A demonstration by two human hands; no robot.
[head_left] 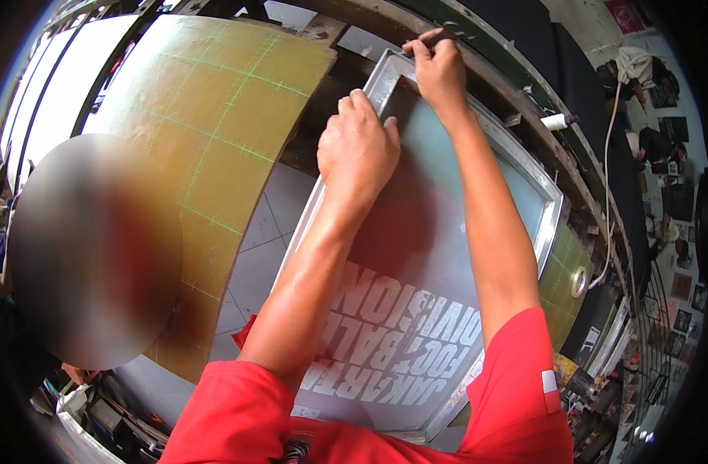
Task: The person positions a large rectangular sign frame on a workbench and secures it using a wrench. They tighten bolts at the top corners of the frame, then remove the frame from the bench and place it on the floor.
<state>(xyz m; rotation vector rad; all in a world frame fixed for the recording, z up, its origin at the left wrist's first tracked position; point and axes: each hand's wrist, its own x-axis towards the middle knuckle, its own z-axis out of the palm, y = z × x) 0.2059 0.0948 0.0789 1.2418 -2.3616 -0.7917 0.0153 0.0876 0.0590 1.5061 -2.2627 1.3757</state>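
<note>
A silver metal screen-printing frame [551,205] with grey mesh and pale block lettering slants across the middle, its near end close to my red shirt. My left hand [357,143] is closed round the upper part of its left side rail, thumb toward the mesh. My right hand [442,71] is at the far end, beside the frame's top corner. Its fingers are bent and pressed together near a dark rail; a small dark shape shows at the fingertips, too unclear to name. My forearms cover parts of the mesh and lettering.
Left of the frame lies a curved-looking yellow-brown board [214,108] with green grid lines. A blurred oval [98,247] hides the area at far left. Along the right are a long rail, a white spool [556,122], a hanging cable [610,147] and a tape roll [578,282].
</note>
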